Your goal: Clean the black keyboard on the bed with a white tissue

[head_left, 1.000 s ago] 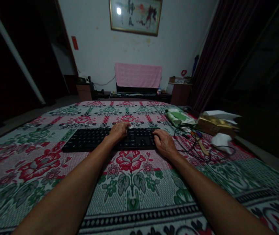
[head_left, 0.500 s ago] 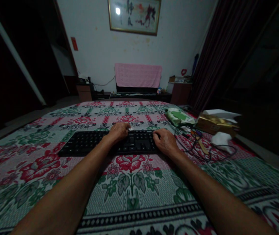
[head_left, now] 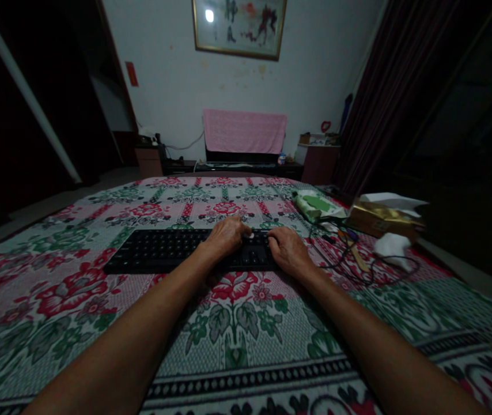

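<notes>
A black keyboard [head_left: 159, 249] lies flat on the flowered tablecloth [head_left: 237, 311]. Over its right half is my left hand [head_left: 227, 235], fingers closed, with a small white piece of something showing at the fingertips near the keyboard's upper edge. What that white piece is, I cannot make out. My right hand [head_left: 290, 249] is closed around the keyboard's right end, with the thumb side resting against its top face. Part of the keys is hidden under my left hand and wrist.
To the right lie a green-and-white packet [head_left: 315, 204], a gold tissue box [head_left: 386, 216], a crumpled white tissue [head_left: 393, 246], a black cable [head_left: 345, 271] and a flat wooden stick [head_left: 360, 258]. Beyond the table, a pink cloth [head_left: 246, 131] hangs over a dark screen.
My left hand has slid to the right along the keyboard, taking the small white piece with it. My right hand has stayed at the keyboard's right end.
</notes>
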`<state>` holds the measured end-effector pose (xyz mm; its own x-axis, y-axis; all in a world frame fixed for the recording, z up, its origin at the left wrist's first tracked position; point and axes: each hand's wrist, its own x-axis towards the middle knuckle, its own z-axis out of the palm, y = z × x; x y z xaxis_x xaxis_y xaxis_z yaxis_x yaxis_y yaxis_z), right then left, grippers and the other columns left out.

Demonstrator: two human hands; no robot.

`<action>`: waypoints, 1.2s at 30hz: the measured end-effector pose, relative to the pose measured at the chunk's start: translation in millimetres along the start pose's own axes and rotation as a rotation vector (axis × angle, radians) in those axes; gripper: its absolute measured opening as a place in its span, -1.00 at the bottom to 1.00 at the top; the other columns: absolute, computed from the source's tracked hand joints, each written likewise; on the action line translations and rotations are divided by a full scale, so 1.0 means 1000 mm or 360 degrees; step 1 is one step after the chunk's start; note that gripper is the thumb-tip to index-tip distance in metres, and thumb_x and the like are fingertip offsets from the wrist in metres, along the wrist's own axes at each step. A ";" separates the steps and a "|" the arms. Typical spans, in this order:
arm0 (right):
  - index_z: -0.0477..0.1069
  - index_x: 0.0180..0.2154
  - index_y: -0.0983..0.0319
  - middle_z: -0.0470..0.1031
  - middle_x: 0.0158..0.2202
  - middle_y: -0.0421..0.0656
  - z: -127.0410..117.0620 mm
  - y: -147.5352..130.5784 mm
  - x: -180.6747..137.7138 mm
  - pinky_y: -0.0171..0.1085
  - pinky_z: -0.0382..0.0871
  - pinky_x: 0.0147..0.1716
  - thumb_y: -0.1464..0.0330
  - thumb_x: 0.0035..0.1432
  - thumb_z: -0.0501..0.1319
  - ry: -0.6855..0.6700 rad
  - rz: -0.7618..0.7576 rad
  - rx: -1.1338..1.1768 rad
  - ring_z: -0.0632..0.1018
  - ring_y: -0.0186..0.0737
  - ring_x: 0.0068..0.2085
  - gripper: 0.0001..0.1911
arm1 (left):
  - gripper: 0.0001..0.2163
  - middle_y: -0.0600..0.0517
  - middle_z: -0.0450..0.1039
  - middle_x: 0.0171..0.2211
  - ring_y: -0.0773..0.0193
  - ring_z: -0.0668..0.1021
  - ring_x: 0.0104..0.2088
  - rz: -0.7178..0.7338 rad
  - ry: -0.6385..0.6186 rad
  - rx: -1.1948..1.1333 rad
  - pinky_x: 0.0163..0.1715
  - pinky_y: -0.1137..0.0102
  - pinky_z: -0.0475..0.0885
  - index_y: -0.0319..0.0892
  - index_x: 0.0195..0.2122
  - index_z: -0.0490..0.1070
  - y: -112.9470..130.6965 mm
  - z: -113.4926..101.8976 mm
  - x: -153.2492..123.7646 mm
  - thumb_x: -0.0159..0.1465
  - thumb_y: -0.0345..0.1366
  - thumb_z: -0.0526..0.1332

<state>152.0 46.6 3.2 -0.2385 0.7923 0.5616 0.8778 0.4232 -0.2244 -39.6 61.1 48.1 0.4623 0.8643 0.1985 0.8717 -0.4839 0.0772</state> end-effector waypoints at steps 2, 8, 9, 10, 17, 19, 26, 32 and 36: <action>0.44 -0.27 0.26 0.48 -0.24 -0.05 0.000 -0.001 0.000 -0.23 0.23 -0.09 0.43 0.18 0.02 -0.0010 0.0012 -0.0002 0.43 -0.16 -0.17 -0.78 | -0.62 -0.06 0.34 -0.23 0.17 0.47 -0.20 -0.0037 0.0029 0.0032 -0.29 0.39 0.35 0.00 -0.06 0.49 -0.001 -0.001 -0.001 0.19 -0.48 0.04; 0.43 -0.26 0.26 0.47 -0.24 -0.07 0.001 -0.003 -0.003 -0.24 0.22 -0.08 0.44 0.18 0.02 0.0030 0.0030 -0.0013 0.41 -0.17 -0.17 -0.78 | -0.67 -0.06 0.31 -0.24 0.17 0.45 -0.22 0.0062 0.0138 0.0089 -0.32 0.39 0.33 0.00 -0.06 0.48 0.010 0.004 -0.002 0.27 -0.39 0.00; 0.43 -0.26 0.26 0.48 -0.24 -0.07 0.002 -0.003 -0.003 -0.24 0.22 -0.08 0.44 0.18 0.02 0.0035 0.0026 -0.0015 0.41 -0.17 -0.17 -0.78 | -0.66 -0.06 0.30 -0.24 0.18 0.45 -0.23 0.0089 0.0112 0.0094 -0.33 0.39 0.33 0.01 -0.06 0.48 0.013 0.004 -0.002 0.27 -0.39 0.00; 0.43 -0.27 0.26 0.48 -0.23 -0.06 0.002 -0.003 -0.003 -0.23 0.22 -0.07 0.44 0.18 0.02 0.0038 0.0024 -0.0017 0.41 -0.16 -0.17 -0.78 | -0.66 -0.06 0.30 -0.24 0.18 0.45 -0.24 0.0112 0.0080 0.0102 -0.34 0.39 0.33 0.01 -0.07 0.48 0.015 0.004 -0.002 0.27 -0.40 -0.01; 0.44 -0.26 0.26 0.48 -0.22 -0.07 0.001 -0.003 -0.004 -0.23 0.22 -0.06 0.45 0.17 0.03 0.0031 0.0044 0.0006 0.41 -0.16 -0.15 -0.78 | -0.63 -0.08 0.32 -0.23 0.14 0.47 -0.22 0.0103 0.0001 0.0181 -0.33 0.36 0.34 0.02 -0.06 0.49 0.021 -0.004 -0.004 0.26 -0.41 -0.02; 0.44 -0.26 0.26 0.48 -0.21 -0.07 0.001 -0.004 -0.004 -0.23 0.22 -0.05 0.45 0.17 0.02 0.0039 0.0037 0.0010 0.41 -0.16 -0.15 -0.78 | -0.63 -0.07 0.34 -0.24 0.14 0.49 -0.23 0.0078 -0.0012 0.0174 -0.34 0.37 0.35 0.04 -0.06 0.49 0.017 -0.007 -0.004 0.26 -0.41 -0.02; 0.43 -0.26 0.26 0.47 -0.23 -0.07 0.002 -0.003 -0.004 -0.23 0.21 -0.05 0.46 0.15 0.04 0.0048 0.0046 0.0008 0.41 -0.17 -0.15 -0.79 | -0.62 -0.06 0.37 -0.23 0.19 0.50 -0.24 -0.0147 0.0092 0.0170 -0.29 0.40 0.36 0.01 -0.04 0.47 -0.002 -0.009 0.000 0.20 -0.45 0.03; 0.43 -0.26 0.25 0.47 -0.22 -0.06 0.003 -0.002 -0.004 -0.23 0.21 -0.05 0.45 0.15 0.03 0.0050 0.0040 0.0011 0.41 -0.16 -0.14 -0.79 | -0.59 -0.04 0.41 -0.22 0.20 0.51 -0.22 0.0030 0.0044 0.0076 -0.27 0.42 0.37 0.03 -0.06 0.48 0.001 -0.004 0.000 0.16 -0.49 0.03; 0.44 -0.25 0.26 0.48 -0.22 -0.06 0.002 -0.004 -0.005 -0.22 0.22 -0.04 0.45 0.15 0.03 0.0051 0.0045 0.0012 0.41 -0.15 -0.14 -0.78 | -0.60 -0.03 0.45 -0.20 0.19 0.53 -0.22 -0.0005 -0.0033 0.0075 -0.25 0.40 0.39 0.02 -0.10 0.51 -0.003 -0.007 0.000 0.13 -0.48 0.07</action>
<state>148.6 42.3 -0.4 -0.1998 0.7895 0.5803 0.8809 0.4041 -0.2465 -43.7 61.6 54.4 0.4623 0.8687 0.1778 0.8796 -0.4746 0.0315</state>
